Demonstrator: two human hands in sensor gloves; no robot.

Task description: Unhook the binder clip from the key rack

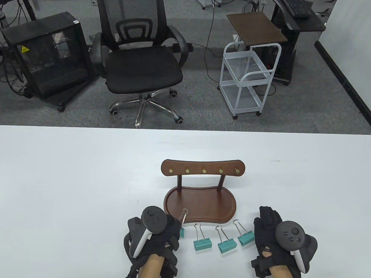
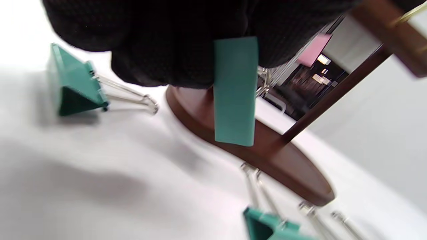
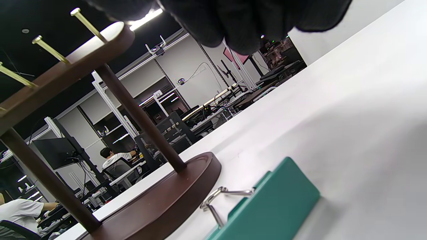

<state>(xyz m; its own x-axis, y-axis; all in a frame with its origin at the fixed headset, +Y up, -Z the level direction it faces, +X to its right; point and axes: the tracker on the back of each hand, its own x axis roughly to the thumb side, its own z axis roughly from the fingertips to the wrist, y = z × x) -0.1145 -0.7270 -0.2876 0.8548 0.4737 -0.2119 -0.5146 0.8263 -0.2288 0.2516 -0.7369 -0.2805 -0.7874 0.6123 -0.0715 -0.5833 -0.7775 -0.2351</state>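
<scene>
Our left hand (image 1: pixel 156 236) fingers (image 2: pixel 173 50) grip a teal binder clip (image 2: pixel 235 90) low beside the key rack (image 1: pixel 201 189). Our right hand (image 1: pixel 273 238) lies open on the table (image 1: pixel 63 186). All pegs look bare. Three clips (image 1: pixel 222 243) lie down already, so we are nearly done.

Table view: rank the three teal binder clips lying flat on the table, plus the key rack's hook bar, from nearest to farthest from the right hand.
1. Right clip, just left of the right hand.
2. Middle clip, further left.
3. Left clip, near the left hand, which holds a fourth clip.
4. Hook bar, raised at the back of the key rack.
</scene>
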